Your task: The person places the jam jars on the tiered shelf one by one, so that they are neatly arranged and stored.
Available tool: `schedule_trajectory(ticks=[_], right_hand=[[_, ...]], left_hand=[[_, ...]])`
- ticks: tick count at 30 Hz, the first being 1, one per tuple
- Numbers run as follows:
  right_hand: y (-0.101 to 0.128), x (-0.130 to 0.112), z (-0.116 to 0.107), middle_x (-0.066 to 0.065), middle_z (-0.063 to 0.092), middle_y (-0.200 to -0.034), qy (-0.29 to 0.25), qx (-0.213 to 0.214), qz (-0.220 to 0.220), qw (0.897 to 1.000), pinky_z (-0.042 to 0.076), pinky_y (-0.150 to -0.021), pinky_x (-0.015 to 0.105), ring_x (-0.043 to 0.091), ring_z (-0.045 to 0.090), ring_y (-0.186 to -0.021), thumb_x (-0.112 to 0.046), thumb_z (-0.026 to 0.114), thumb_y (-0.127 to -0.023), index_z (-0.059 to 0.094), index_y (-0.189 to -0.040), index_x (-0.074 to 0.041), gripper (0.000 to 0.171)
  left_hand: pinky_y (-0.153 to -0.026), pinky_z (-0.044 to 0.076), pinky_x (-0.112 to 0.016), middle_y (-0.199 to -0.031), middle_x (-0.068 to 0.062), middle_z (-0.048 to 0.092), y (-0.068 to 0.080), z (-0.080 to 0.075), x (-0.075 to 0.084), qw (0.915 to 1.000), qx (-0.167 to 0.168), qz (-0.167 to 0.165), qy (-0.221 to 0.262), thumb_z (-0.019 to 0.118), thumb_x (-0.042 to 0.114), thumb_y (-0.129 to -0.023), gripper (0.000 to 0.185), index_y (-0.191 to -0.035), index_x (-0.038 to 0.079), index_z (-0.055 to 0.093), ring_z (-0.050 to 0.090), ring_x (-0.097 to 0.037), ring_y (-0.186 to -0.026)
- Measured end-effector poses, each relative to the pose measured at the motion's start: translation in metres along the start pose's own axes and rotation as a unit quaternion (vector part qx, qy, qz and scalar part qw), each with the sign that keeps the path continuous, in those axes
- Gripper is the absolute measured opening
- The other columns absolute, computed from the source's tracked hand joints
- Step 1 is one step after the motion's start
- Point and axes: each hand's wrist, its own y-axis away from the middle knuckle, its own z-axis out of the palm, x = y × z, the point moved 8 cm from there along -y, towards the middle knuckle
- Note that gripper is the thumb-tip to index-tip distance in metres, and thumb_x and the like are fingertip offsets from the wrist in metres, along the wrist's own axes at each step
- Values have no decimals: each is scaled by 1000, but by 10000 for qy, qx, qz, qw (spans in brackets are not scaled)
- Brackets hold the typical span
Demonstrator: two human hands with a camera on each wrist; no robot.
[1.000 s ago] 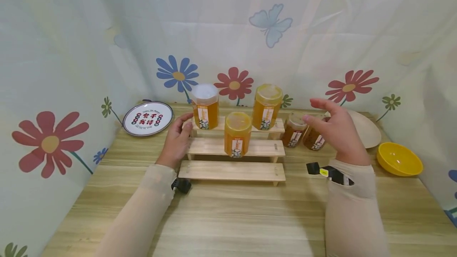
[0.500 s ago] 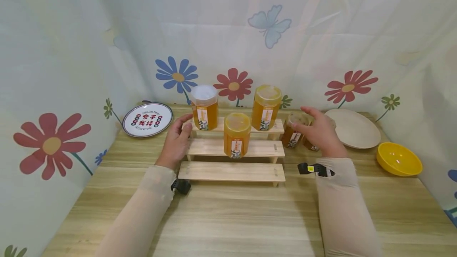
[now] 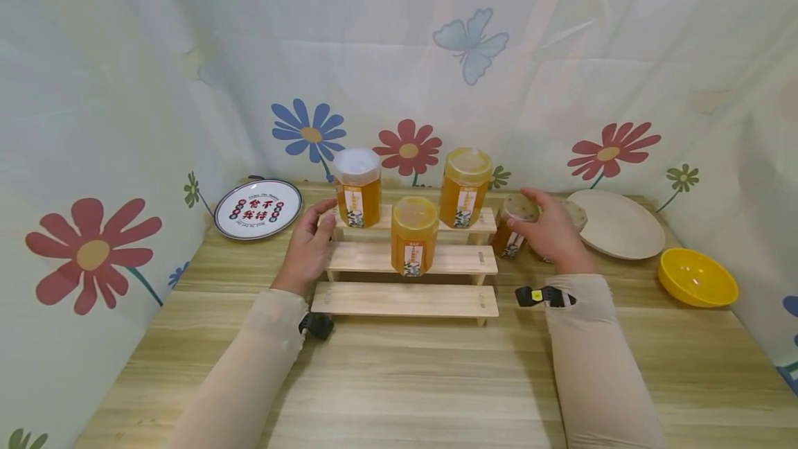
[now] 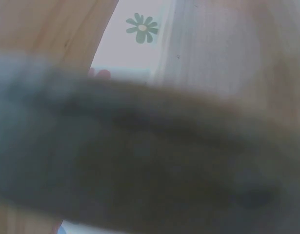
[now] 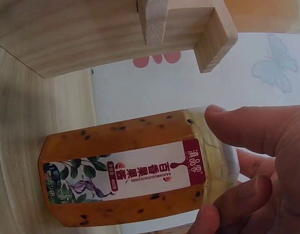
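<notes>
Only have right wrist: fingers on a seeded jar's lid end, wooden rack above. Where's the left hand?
Observer: The left hand rests against the left end of the stepped wooden rack, at its upper steps.
Operator: Anything on the rack?
Observer: Three honey jars: a white-lidded jar and a yellow-lidded jar on the top step, and a shorter jar on the middle step. The bottom step is bare.
Operator: Is my jar on it?
Observer: No. The seeded jar gripped by the right hand stands on the table just right of the rack, with a second seeded jar partly hidden behind the hand.
</notes>
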Motion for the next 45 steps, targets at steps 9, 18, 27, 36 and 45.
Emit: schedule_trajectory(ticks=[9,18,27,36,45], right_hand=[[1,3,0,23,31,-169,-31,-248,198,9995,29,-121,67,47,30,-153,-32,78,-96,32,-166,-8,87],[1,3,1,29,37,-163,170,-483,97,9986,42,-112,64,47,45,-137,-26,77,-96,34,-164,-5,83],[1,5,3,28,39,-162,320,-613,-23,9976,41,-114,63,46,45,-137,-23,78,-95,34,-164,-5,84],[11,-1,-5,23,46,-159,518,-894,-96,9946,44,-106,58,40,50,-128,-30,81,-93,39,-162,-7,84],[38,-30,-28,18,43,-163,659,-1272,-397,9889,39,-113,64,39,47,-136,-29,83,-91,42,-161,-9,83]], left_hand=[[-124,30,-45,-162,-11,44,1,1,2,10000,-9,-39,73,44,20,-115,40,-151,4,49,39,-23,-148],[-124,30,-44,-161,-11,45,0,1,4,9999,-9,35,122,44,21,-115,40,-151,5,50,38,-22,-149],[-126,29,-44,-163,-9,44,1,1,0,10000,18,-64,15,44,22,-115,41,-152,5,49,37,-21,-150],[-125,29,-45,-164,-11,43,2,2,0,9999,2,-72,114,43,18,-115,41,-153,4,48,36,-24,-151],[-124,30,-45,-163,-10,44,0,1,2,9999,-13,1,99,44,20,-115,40,-151,5,50,37,-22,-149]])
